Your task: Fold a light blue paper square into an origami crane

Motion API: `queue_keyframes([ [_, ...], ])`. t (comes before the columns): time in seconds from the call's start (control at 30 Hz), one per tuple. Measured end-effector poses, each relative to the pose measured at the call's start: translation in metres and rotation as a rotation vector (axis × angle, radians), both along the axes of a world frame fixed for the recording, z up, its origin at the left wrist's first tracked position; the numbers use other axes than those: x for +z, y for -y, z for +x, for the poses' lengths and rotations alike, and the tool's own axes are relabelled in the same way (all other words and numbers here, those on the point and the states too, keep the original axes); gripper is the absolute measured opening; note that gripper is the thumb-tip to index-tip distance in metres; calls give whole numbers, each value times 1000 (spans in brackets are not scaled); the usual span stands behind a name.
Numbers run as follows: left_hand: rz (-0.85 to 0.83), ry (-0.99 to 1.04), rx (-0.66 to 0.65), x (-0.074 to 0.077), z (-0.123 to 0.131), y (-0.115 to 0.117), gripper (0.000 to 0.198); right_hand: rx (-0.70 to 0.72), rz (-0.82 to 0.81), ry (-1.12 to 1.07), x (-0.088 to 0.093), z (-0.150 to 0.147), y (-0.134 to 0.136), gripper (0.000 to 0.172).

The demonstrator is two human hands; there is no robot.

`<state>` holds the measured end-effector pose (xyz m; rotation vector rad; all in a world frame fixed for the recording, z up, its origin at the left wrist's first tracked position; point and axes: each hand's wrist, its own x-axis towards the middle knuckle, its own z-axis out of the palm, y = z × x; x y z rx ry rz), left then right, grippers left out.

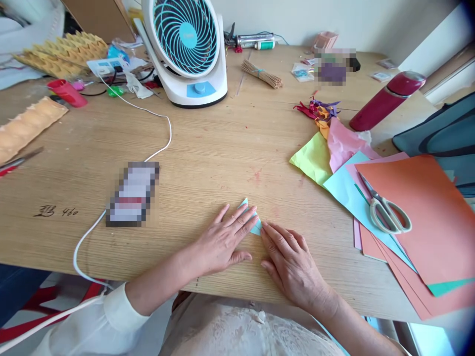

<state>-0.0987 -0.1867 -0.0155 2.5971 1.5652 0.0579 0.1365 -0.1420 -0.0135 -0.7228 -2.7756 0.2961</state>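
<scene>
A small folded piece of light blue paper (256, 228) lies flat on the wooden table near its front edge. My left hand (226, 240) rests over it, fingers spread and pressing it down, so part of the paper is hidden. At the paper's right corner, the fingertips of my right hand (289, 254) touch the edge. The right fingers are stretched out side by side and lie on the table, with the thumb apart. Neither hand grips anything.
On the right, coloured paper sheets (426, 212) carry white-handled scissors (389, 215). Behind them stand a red thermos (388, 101) and paper scraps (321, 113). A phone (131, 195) with a white cable (168, 128) lies left. A fan (200, 89) stands at the back.
</scene>
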Motion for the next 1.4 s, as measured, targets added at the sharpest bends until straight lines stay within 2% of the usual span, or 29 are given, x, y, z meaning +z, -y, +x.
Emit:
queue_keyframes([
  [0.13, 27, 46, -90, 0, -9, -13, 78, 8, 19, 9, 0, 1, 1, 52],
  [0.27, 43, 62, -116, 0, -12, -18, 76, 6, 40, -3, -1, 0, 2, 49],
  [0.6, 39, 80, -51, -3, -9, -18, 68, 36, 72, -157, -4, 4, 5, 37],
  [0.77, 35, 86, -12, -3, -6, -23, 57, 62, 17, -180, -6, 5, 5, 39],
  [1.07, 20, 152, -59, -2, -7, -36, 56, 139, -29, -169, 0, 7, 5, 31],
  [1.27, 105, 292, 1, -1, -7, -35, 54, 120, -14, -181, -2, 5, 5, 31],
  [1.4, 169, 385, 63, -1, -9, -35, 37, 149, -21, -189, -3, 6, 4, 32],
])
